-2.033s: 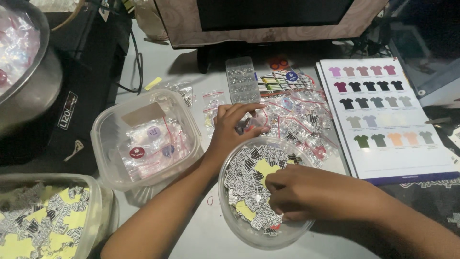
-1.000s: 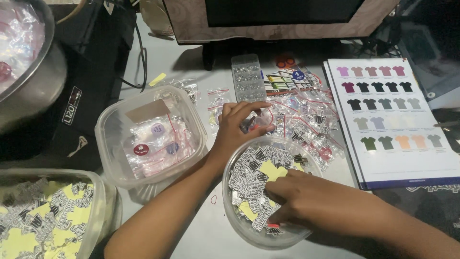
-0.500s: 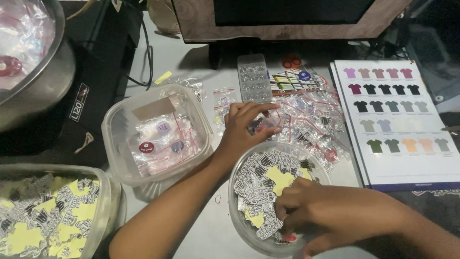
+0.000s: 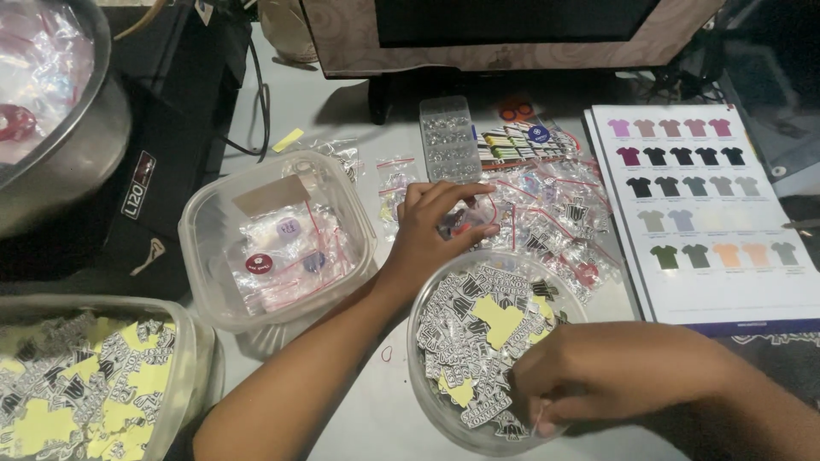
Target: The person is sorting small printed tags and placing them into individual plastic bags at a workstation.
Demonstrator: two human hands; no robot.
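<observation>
I see the left hand (image 4: 431, 226) at the bowl's (image 4: 418, 341) 11 o'clock rim, fingers (image 4: 461, 189) pinched narrow on a small clear bag (image 4: 468, 215) from the bag pile (image 4: 555, 209). Right hand (image 4: 598, 376) sits at 4 o'clock inside the bowl, fingers closed on stickers (image 4: 478, 320). A square tub (image 4: 201, 248) lies at 9 o'clock, a colour chart (image 4: 709, 213) at 2 o'clock on the surface (image 4: 342, 111).

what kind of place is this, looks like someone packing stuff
Probably a small home or shop desk where stickers and badges get packed: a round bowl of stickers, a heap of small zip bags and a shirt colour chart lie before a monitor.
</observation>
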